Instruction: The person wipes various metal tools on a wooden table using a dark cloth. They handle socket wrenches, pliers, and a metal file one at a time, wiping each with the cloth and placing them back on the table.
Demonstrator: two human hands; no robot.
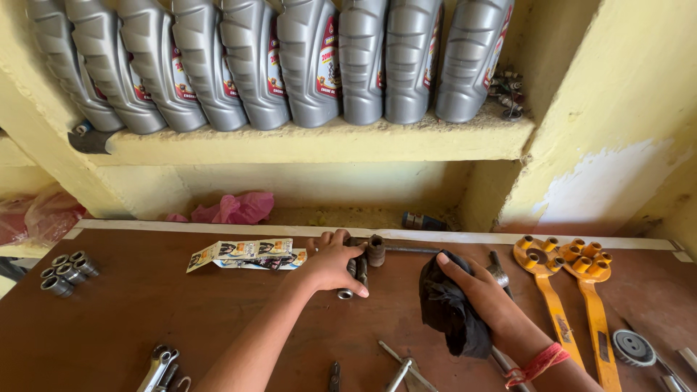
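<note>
Two hands at work on a brown surface (pixel 145 305), as I log it from my station. Left hand (pixel 330 265): fingers curled narrowly over a short steel socket tool (pixel 353 274), which lies flat on the surface under the fingertips, one end poking out toward me. I judge it dense, rigid, probably oily and slick; best taken around its barrel with a full pinch. It sits directly beneath the left hand, touching it, and just beside a rusty cylindrical fitting (pixel 375 250) on a long rod (pixel 410 250).

Right hand (pixel 483 294): closed on a black rag (pixel 450 312), bunched and drooping. Soft, light, limp; any fold serves as a hold. The rag lies under the palm, near the socket tool but apart from it.

Also present: grey oil bottles (pixel 305 62) on a yellow shelf (pixel 312 141), two yellow multi-socket wrenches (pixel 573 276) to the right, a cluster of loose sockets (pixel 65 272) far left, a strip of printed sachets (pixel 243 254), pink plastic (pixel 236 208) behind.
</note>
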